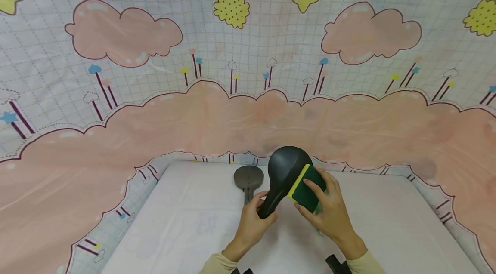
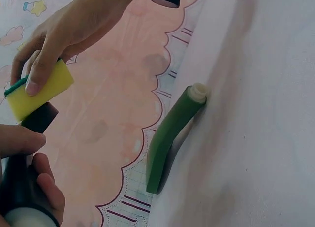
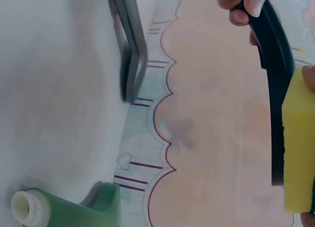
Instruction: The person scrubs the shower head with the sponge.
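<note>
One grey shower head [image 1: 249, 177] lies on white table [image 1: 174, 218]; left hand [image 1: 252, 220] curls round handle of black shower head [image 1: 287, 165], held above table; green-yellow sponge [image 1: 308, 191] touches its head, pinched by right hand [image 1: 334, 216]; green shower head [image 2: 167, 136] lies below.

A black round-headed plastic shower head [image 1: 288, 166] is looking solid-coloured; a rectangular yellow foam sponge [image 1: 308, 190] is wearing a dark green face. A grey round-headed shower head [image 1: 248, 177] and a bent green handle [image 2: 170, 138] — whitish-tipped — are lying against the flat white worktop [image 1: 162, 222]. The peach cloth backdrop [image 1: 252, 123] is displaying pink clouds, yellow stars.
</note>
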A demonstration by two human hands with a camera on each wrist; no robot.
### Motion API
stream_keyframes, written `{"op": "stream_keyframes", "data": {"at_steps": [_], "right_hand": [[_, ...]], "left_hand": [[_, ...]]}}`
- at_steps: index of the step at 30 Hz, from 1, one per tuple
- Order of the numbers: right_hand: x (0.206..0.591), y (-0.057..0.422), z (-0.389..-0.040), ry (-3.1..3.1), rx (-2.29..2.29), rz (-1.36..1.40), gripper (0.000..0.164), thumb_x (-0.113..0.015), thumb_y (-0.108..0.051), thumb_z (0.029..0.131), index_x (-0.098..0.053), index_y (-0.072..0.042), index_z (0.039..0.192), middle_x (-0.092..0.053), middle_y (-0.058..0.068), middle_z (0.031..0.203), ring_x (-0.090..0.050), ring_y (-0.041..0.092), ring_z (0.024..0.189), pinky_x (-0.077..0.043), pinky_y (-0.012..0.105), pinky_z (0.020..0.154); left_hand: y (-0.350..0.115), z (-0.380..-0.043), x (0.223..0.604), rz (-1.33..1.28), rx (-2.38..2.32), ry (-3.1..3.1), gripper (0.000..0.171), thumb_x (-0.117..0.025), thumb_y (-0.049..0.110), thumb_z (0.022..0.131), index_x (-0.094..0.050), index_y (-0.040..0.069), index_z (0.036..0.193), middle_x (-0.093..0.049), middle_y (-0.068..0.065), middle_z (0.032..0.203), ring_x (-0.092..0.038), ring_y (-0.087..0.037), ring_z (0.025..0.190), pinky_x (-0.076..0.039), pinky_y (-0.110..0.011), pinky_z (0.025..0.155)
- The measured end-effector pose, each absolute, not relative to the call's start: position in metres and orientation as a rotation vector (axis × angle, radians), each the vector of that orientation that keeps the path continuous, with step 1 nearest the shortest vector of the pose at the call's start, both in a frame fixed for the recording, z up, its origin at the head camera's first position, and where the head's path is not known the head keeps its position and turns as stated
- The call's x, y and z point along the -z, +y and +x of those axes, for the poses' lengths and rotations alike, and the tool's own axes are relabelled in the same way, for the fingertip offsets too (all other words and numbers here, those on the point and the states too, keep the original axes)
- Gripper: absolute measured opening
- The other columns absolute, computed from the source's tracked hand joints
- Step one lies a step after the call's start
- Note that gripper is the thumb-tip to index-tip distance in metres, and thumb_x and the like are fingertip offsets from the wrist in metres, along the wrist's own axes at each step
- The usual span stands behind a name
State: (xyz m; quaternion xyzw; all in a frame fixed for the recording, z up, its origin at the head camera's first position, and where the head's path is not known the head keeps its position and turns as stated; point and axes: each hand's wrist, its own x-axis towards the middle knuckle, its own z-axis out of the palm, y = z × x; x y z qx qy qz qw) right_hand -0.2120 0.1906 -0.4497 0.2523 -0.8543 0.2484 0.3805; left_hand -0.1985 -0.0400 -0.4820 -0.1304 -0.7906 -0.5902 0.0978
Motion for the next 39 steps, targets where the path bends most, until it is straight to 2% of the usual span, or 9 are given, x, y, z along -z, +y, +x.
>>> {"op": "stream_keyframes", "data": {"at_steps": [4, 7, 10, 15, 20, 30, 35, 37, 39], "right_hand": [[0.451, 0.187, -0.212, -2.088, -0.585, 0.686, 0.066, -0.053, -0.068, 0.087, -0.065, -0.014, 0.123, -0.045, 0.023, 0.144, -0.043, 0.041, 0.129, -0.042, 0.049, 0.104], [0.452, 0.185, -0.213, -2.031, -0.57, 0.714, 0.063, -0.056, -0.065, 0.088, -0.065, -0.013, 0.122, -0.047, 0.024, 0.143, -0.046, 0.042, 0.126, -0.032, 0.035, 0.113], [0.451, 0.186, -0.214, -2.029, -0.57, 0.713, 0.064, -0.055, -0.065, 0.088, -0.065, -0.012, 0.122, -0.048, 0.024, 0.142, -0.047, 0.042, 0.125, -0.027, 0.028, 0.115], [0.445, 0.192, -0.213, -2.119, -0.599, 0.66, 0.071, -0.051, -0.069, 0.087, -0.063, -0.01, 0.124, -0.046, 0.026, 0.143, -0.045, 0.04, 0.126, -0.048, 0.046, 0.097], [0.44, 0.2, -0.218, -2.177, -0.655, 0.595, 0.075, -0.05, -0.071, 0.086, -0.061, -0.009, 0.127, -0.042, 0.024, 0.147, -0.041, 0.039, 0.131, -0.053, 0.058, 0.087], [0.443, 0.2, -0.22, -2.162, -0.675, 0.583, 0.071, -0.058, -0.068, 0.085, -0.061, -0.012, 0.127, -0.043, 0.022, 0.148, -0.041, 0.038, 0.131, -0.053, 0.059, 0.086], [0.444, 0.189, -0.214, -2.152, -0.644, 0.635, 0.07, -0.051, -0.07, 0.087, -0.062, -0.013, 0.127, -0.043, 0.022, 0.147, -0.041, 0.039, 0.131, -0.054, 0.058, 0.086], [0.445, 0.184, -0.212, -2.124, -0.615, 0.656, 0.069, -0.049, -0.07, 0.088, -0.063, -0.014, 0.126, -0.045, 0.022, 0.146, -0.043, 0.038, 0.13, -0.053, 0.056, 0.089], [0.446, 0.179, -0.211, -2.083, -0.598, 0.679, 0.066, -0.05, -0.068, 0.089, -0.064, -0.015, 0.126, -0.046, 0.022, 0.145, -0.044, 0.038, 0.129, -0.05, 0.047, 0.099]], "left_hand": [[-0.043, -0.196, 0.482, -0.384, 1.718, -2.35, 0.052, -0.077, 0.011, 0.079, -0.059, 0.012, 0.128, -0.069, -0.006, 0.085, -0.058, -0.005, 0.07, -0.049, -0.022, 0.066], [-0.047, -0.194, 0.482, -0.399, 1.679, -2.348, 0.051, -0.076, 0.009, 0.079, -0.06, 0.015, 0.127, -0.071, -0.004, 0.085, -0.059, -0.004, 0.071, -0.049, -0.022, 0.067], [-0.052, -0.193, 0.483, -0.422, 1.659, -2.341, 0.05, -0.075, 0.007, 0.078, -0.06, 0.016, 0.126, -0.072, -0.003, 0.086, -0.059, -0.004, 0.071, -0.049, -0.021, 0.068], [-0.06, -0.19, 0.483, -0.47, 1.684, -2.335, 0.051, -0.075, 0.005, 0.079, -0.06, 0.017, 0.126, -0.072, -0.005, 0.086, -0.059, -0.002, 0.067, -0.05, -0.02, 0.063], [-0.066, -0.185, 0.483, -0.514, 1.685, -2.337, 0.052, -0.075, 0.005, 0.08, -0.058, 0.016, 0.127, -0.073, -0.006, 0.089, -0.059, -0.002, 0.068, -0.05, -0.02, 0.061], [-0.069, -0.184, 0.487, -0.547, 1.607, -2.341, 0.049, -0.074, 0.004, 0.079, -0.06, 0.015, 0.124, -0.073, -0.007, 0.09, -0.06, -0.004, 0.07, -0.051, -0.02, 0.062], [-0.066, -0.185, 0.487, -0.544, 1.584, -2.343, 0.049, -0.074, 0.004, 0.079, -0.06, 0.015, 0.125, -0.073, -0.007, 0.089, -0.059, -0.004, 0.07, -0.05, -0.02, 0.062], [-0.065, -0.186, 0.486, -0.541, 1.577, -2.339, 0.05, -0.074, 0.003, 0.079, -0.06, 0.014, 0.125, -0.073, -0.007, 0.088, -0.059, -0.003, 0.069, -0.05, -0.02, 0.061], [-0.063, -0.187, 0.486, -0.537, 1.568, -2.335, 0.05, -0.074, 0.003, 0.078, -0.06, 0.014, 0.125, -0.073, -0.006, 0.086, -0.058, -0.003, 0.068, -0.05, -0.02, 0.061]]}}
